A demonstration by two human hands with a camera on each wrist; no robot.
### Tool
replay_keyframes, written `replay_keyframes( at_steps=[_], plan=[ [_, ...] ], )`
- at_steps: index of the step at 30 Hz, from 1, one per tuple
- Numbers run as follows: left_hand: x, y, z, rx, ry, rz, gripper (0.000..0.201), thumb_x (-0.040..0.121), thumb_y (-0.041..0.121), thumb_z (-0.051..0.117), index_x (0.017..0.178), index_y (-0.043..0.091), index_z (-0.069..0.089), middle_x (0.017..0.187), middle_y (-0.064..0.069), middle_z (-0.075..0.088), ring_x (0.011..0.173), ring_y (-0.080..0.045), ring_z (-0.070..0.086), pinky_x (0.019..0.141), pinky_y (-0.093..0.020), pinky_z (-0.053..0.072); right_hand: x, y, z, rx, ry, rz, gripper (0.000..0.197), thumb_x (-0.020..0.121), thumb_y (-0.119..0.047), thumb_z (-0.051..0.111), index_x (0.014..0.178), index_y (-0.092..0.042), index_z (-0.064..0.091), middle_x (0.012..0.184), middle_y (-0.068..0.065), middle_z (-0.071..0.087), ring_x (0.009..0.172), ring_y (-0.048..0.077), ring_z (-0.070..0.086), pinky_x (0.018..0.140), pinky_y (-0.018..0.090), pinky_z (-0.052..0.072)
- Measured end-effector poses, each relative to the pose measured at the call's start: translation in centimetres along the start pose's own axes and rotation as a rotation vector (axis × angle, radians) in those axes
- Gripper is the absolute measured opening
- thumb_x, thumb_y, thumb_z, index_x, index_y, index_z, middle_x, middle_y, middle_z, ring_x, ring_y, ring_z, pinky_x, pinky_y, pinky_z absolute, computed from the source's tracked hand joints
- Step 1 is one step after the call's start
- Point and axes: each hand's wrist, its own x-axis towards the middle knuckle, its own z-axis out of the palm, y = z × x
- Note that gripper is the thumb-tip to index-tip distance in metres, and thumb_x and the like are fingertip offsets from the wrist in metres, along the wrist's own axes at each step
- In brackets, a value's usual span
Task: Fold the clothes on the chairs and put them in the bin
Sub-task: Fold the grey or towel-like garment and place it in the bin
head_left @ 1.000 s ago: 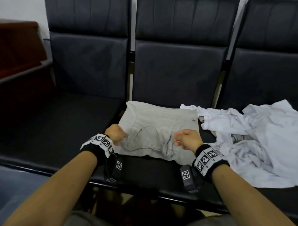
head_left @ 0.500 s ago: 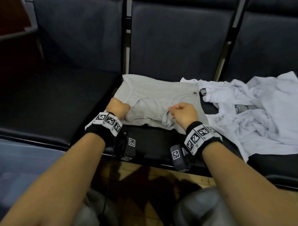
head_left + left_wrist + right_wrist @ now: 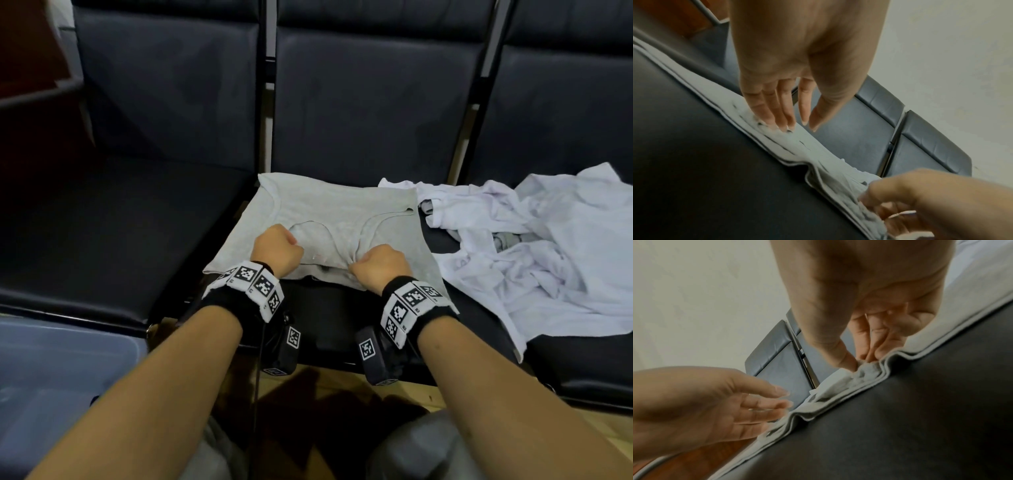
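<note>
Bin (image 3: 61, 370) at 8 o'clock, grey top (image 3: 329, 212) on middle chair (image 3: 322, 315); left hand (image 3: 275, 251) fingers nearly straight, pressing near hem, right hand (image 3: 378, 267) pinching bunched hem at 5 o'clock (white clothes (image 3: 534, 246) at 3 o'clock): uneven pull risks skewing the fold.

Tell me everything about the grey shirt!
The grey tank top looks like soft knit cotton, folded flat on the middle black chair seat, straps curving across its top. Its near edge is bunched. The left hand touches it; the right hand pinches its edge. White clothes lie beside it.
</note>
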Motion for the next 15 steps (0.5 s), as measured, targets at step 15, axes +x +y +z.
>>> replay_keyframes(
  at_steps=[15],
  plan=[
    [-0.7,2.7,4.1,0.099,-0.218,0.249,0.008,0.079,0.012,0.073,0.081,0.019,0.075,0.089,0.0,0.072,0.089,-0.017,0.067,0.084,-0.029,0.053,0.7,1.0,-1.6,0.896,-0.218,0.365,0.016,0.081,0.008,0.053,0.08,-0.007,0.06,0.057,0.003,0.044,0.036,0.006,0.033,0.028,0.013,0.015]
  ],
)
